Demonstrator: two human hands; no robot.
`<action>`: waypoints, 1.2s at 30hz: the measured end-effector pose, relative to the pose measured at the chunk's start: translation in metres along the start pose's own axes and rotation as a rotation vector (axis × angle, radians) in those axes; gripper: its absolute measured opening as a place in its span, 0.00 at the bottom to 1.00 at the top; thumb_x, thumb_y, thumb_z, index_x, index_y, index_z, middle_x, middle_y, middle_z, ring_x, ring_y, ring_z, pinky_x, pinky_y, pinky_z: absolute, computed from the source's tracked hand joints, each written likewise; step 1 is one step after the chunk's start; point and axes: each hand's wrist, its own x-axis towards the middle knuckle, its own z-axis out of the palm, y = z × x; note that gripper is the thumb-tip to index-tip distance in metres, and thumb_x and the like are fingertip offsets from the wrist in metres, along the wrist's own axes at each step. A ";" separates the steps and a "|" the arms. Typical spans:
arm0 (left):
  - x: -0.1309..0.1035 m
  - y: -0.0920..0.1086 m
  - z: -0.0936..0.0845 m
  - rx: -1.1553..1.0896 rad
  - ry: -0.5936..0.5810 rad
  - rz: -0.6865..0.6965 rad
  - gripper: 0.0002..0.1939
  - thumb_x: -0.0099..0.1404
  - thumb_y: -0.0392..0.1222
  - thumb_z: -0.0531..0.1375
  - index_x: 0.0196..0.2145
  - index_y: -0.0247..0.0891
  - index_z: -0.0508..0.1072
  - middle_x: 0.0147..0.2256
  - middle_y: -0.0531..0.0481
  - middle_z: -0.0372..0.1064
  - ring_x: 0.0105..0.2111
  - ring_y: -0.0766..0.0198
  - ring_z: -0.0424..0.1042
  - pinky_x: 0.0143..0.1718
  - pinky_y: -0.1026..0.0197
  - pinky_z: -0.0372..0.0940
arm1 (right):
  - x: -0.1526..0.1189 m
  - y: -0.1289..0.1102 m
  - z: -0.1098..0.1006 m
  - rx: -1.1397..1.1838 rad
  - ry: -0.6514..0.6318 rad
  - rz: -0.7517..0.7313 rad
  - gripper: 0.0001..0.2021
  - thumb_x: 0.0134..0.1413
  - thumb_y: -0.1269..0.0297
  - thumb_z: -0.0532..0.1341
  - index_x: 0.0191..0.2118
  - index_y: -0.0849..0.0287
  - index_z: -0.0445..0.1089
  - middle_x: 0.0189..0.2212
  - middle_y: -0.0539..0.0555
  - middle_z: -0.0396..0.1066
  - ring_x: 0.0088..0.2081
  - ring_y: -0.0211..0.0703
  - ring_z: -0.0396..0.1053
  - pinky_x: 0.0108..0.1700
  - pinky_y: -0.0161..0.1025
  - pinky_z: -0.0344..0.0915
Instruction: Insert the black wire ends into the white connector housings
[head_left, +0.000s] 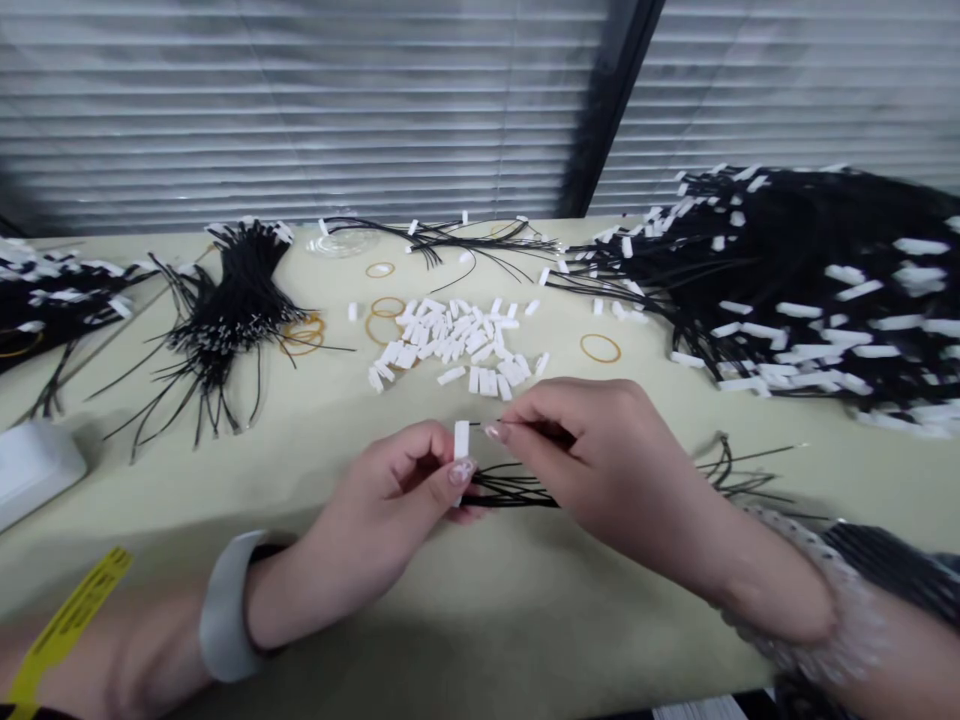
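Observation:
Between the thumb and fingers of my left hand (397, 500), a white connector (461, 440) stands upright. Several black wires (517, 487) run from its lower part to the right, passing under my right hand (607, 460). My right thumb and forefinger are pinched on a thin black wire (475, 424), whose end is at the upper right side of the connector; whether it is inside cannot be made out. Loose wire ends (739, 480) show beyond my right wrist.
Behind my hands lies a pile of white connectors (457, 335). Black wire bundles lie at the left (244, 285) and, in a large heap (795, 270), at the right. Rubber bands (600, 348) are scattered about. A white object (37, 468) sits at the left edge.

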 end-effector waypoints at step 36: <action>-0.008 0.001 0.002 0.511 -0.009 0.143 0.11 0.64 0.42 0.48 0.25 0.37 0.60 0.23 0.55 0.58 0.24 0.68 0.59 0.25 0.65 0.57 | 0.000 -0.007 0.005 -0.096 -0.096 -0.053 0.13 0.55 0.68 0.51 0.20 0.62 0.58 0.17 0.47 0.58 0.22 0.31 0.52 0.27 0.34 0.47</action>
